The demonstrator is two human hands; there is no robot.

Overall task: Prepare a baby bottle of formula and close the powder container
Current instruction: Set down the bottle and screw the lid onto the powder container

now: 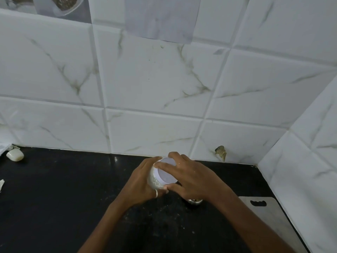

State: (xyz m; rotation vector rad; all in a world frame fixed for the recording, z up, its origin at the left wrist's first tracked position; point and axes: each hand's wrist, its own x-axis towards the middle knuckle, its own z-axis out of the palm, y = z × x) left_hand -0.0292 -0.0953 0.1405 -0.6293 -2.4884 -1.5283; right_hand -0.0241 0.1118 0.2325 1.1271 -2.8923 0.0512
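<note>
Left hand (142,181) wrapped round side of powder container (153,178), ring on one finger. Right hand (193,179) grips white lid (166,174), fingers spread over its face, thumb at lower edge. Container tilted, lid on its mouth, held over black counter (54,198) near tiled wall (155,79). Steel board (271,214) at right; small white block (15,155) far left.

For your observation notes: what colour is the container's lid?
The lid is white; head view.
</note>
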